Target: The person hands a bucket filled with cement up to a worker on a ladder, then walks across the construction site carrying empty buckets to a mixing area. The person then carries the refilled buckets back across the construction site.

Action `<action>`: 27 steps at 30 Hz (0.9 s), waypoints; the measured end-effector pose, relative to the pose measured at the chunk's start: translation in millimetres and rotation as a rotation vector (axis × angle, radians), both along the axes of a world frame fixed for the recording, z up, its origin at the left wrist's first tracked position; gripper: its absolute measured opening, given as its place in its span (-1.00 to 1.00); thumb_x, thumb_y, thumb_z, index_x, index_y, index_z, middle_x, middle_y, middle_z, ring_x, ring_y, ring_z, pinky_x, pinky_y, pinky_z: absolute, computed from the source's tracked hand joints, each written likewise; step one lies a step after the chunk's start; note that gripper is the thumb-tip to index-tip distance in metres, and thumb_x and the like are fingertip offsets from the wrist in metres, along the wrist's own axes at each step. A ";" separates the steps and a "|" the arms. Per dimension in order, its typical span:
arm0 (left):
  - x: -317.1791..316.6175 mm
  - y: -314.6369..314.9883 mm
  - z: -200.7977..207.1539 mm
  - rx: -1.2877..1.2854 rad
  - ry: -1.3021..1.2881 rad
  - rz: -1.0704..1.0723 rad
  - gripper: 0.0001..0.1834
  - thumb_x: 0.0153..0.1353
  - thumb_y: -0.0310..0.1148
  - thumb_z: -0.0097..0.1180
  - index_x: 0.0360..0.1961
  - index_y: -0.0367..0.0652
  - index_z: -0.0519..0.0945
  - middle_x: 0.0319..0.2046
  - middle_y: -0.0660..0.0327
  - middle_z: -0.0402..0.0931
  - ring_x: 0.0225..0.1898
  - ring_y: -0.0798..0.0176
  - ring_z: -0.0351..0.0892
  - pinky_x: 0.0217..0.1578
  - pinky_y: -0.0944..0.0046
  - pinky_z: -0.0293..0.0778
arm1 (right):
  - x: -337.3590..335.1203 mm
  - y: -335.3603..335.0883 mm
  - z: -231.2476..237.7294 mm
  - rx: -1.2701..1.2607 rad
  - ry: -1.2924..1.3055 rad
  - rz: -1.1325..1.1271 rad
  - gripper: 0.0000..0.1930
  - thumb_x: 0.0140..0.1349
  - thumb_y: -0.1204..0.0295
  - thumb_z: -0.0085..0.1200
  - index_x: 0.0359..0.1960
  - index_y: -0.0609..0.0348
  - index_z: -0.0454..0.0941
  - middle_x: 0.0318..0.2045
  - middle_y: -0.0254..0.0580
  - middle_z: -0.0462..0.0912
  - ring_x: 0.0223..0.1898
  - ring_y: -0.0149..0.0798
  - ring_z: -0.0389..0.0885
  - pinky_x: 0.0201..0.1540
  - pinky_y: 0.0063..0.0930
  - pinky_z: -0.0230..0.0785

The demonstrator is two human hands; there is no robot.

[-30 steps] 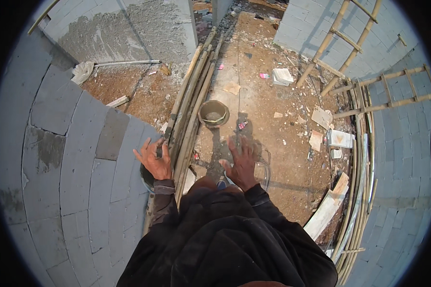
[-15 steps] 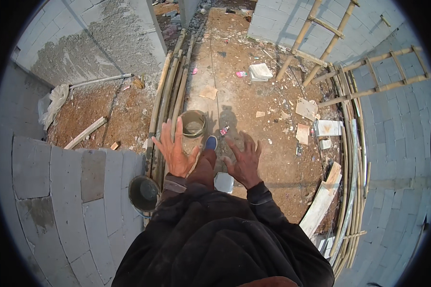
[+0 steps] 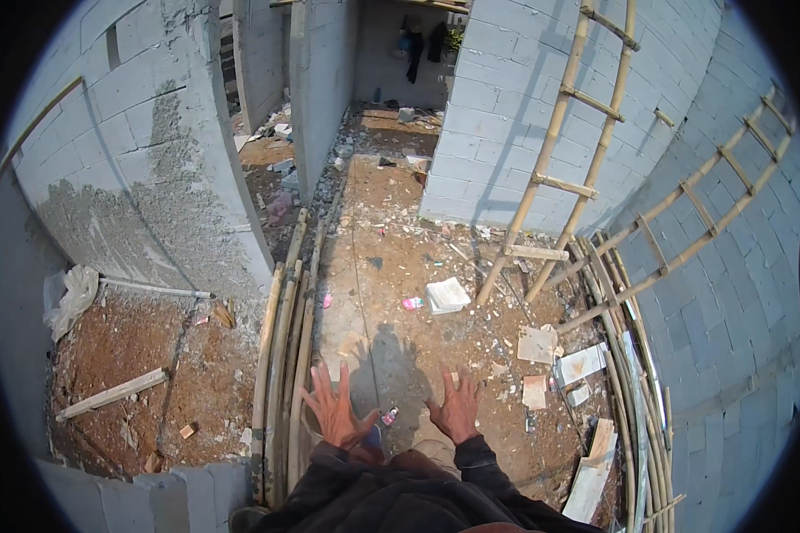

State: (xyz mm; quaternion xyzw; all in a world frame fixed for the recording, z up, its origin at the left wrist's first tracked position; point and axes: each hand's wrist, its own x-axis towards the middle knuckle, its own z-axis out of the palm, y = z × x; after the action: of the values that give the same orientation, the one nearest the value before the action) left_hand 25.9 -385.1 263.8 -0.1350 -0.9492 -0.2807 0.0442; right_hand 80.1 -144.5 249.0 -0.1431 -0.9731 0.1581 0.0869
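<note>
My left hand [image 3: 339, 412] is held out in front of me, fingers spread, with nothing in it. To its left lies a bundle of bamboo poles [image 3: 284, 355] on the ground, apart from the hand. My right hand [image 3: 457, 407] is stretched out level with it, also spread and holding nothing. Both dark sleeves come up from the lower edge. Between and beyond the hands, my shadow [image 3: 389, 364] falls on the dirt floor. A small pink wrapper [image 3: 389, 416] lies on the ground between them. The bucket by my left hand is mostly hidden.
Two bamboo ladders [image 3: 573, 133] lean at the right against grey block walls [image 3: 498, 115]. Long poles [image 3: 636, 400] and a pale board [image 3: 591, 475] lie along the right side. A low block wall [image 3: 196, 497] stands at the near left. White slabs [image 3: 447, 296] and scraps litter the ground.
My view has tilted up, so the far walls and a doorway show more and the near buckets drop mostly out of sight. Both hands stay spread and empty, lower in the picture.
</note>
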 end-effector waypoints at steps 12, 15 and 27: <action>-99.1 104.0 -20.2 -0.061 0.202 -0.212 0.21 -0.34 0.23 0.46 0.39 0.03 0.23 0.38 -0.22 0.01 0.46 -0.37 -0.26 0.24 -0.65 -0.48 | -93.9 49.5 -4.1 0.042 -0.057 0.056 -0.06 0.01 -0.13 0.25 0.45 -0.38 0.07 0.32 0.31 0.19 0.39 0.26 0.09 0.34 0.43 -0.21; -129.8 119.7 -33.4 -0.110 0.172 -0.211 0.11 -0.31 0.15 0.48 0.34 0.06 0.33 0.36 -0.21 0.08 0.47 -0.36 -0.26 0.23 -0.66 -0.51 | -132.7 67.9 -2.4 0.025 -0.104 0.111 -0.06 0.07 -0.12 0.24 0.47 -0.39 0.01 0.34 0.33 0.15 0.42 0.30 0.02 0.30 0.55 -0.23; -231.7 220.3 -21.5 0.140 -0.135 0.143 0.17 -0.10 0.03 0.40 0.49 0.09 0.00 0.35 -0.15 0.17 0.47 -0.30 -0.20 0.29 -0.57 -0.37 | -309.8 214.1 -52.1 -0.030 -0.027 0.359 -0.34 0.01 0.12 0.32 0.20 -0.06 0.46 0.17 0.15 0.38 0.28 0.16 0.27 0.24 0.36 -0.02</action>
State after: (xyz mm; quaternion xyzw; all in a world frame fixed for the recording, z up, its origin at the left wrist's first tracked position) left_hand -205.8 -164.7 242.3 -0.0444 -0.9353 -0.3510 0.0094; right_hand -229.7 69.6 196.9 0.0295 -0.9817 0.1836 0.0421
